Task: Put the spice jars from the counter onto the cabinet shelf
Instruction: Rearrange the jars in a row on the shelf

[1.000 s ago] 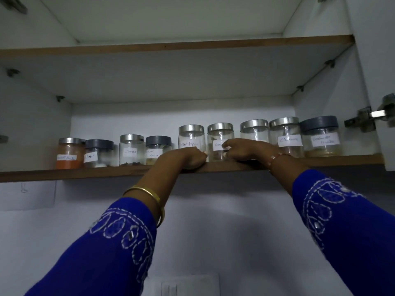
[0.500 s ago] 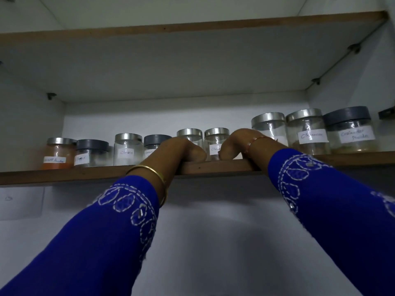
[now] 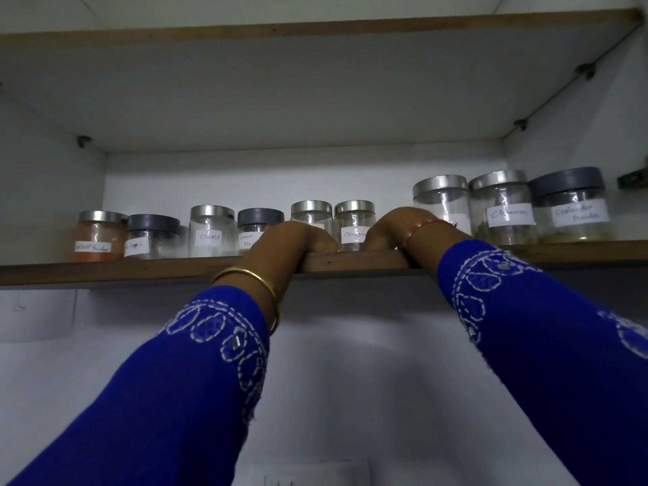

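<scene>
Several labelled glass spice jars stand in a row on the wooden cabinet shelf (image 3: 140, 271). From the left come an orange powder jar (image 3: 100, 236), a dark-lidded pepper jar (image 3: 152, 236), a cloves jar (image 3: 211, 229) and a dark-lidded masala jar (image 3: 259, 222). My left hand (image 3: 291, 240) rests curled on the shelf edge and hides the base of a silver-lidded jar (image 3: 311, 212). My right hand (image 3: 389, 229) is curled beside a small cinnamon-labelled jar (image 3: 354, 219). Right of my wrist stand a silver-lidded jar (image 3: 441, 201), a larger cinnamon jar (image 3: 503, 208) and a coriander jar (image 3: 569, 205).
An upper shelf (image 3: 315, 28) closes the space above the jars. A door hinge (image 3: 631, 177) sticks out at the right wall. Below the shelf is a plain wall with a paper note (image 3: 35, 313) at the left and a switch plate (image 3: 315, 475) at the bottom.
The two middle jars now sit further back than a second ago. My hands have curled tighter at the shelf edge, and the view has moved closer and to the left.
</scene>
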`<control>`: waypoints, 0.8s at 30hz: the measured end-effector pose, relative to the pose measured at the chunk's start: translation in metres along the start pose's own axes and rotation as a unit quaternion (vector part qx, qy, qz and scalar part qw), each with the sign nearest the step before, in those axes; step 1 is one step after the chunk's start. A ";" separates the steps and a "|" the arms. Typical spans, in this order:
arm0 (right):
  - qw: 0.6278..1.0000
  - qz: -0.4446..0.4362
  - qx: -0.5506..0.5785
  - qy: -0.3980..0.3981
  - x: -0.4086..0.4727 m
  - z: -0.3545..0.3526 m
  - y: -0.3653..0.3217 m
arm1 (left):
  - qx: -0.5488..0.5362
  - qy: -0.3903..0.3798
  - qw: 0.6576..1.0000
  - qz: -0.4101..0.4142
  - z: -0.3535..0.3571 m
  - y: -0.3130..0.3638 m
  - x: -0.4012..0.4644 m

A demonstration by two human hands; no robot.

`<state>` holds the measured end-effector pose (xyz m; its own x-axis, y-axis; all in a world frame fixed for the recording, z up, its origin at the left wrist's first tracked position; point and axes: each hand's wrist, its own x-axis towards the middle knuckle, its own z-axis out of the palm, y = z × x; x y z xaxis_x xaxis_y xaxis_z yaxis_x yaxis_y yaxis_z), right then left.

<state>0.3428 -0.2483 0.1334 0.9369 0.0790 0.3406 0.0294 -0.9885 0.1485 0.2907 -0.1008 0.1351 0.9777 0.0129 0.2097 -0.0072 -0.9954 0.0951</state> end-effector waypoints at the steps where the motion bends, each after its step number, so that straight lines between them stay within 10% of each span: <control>1: 1.000 0.006 0.014 -0.014 -0.007 0.001 0.006 | -0.024 0.025 0.999 0.005 0.001 0.000 0.003; 7: 0.979 -0.096 0.171 -0.055 -0.068 -0.020 0.002 | -0.012 0.176 0.984 0.029 0.003 -0.001 -0.006; 24: 0.941 -0.150 0.156 0.260 -0.145 0.025 0.044 | 0.058 0.402 0.906 0.118 0.069 -0.001 -0.105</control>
<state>0.2171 -0.3064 0.0670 0.5757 0.3334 0.7466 0.4420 -0.8951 0.0589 0.2029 -0.1075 0.0455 0.4818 -0.1821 0.8572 -0.1281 -0.9823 -0.1367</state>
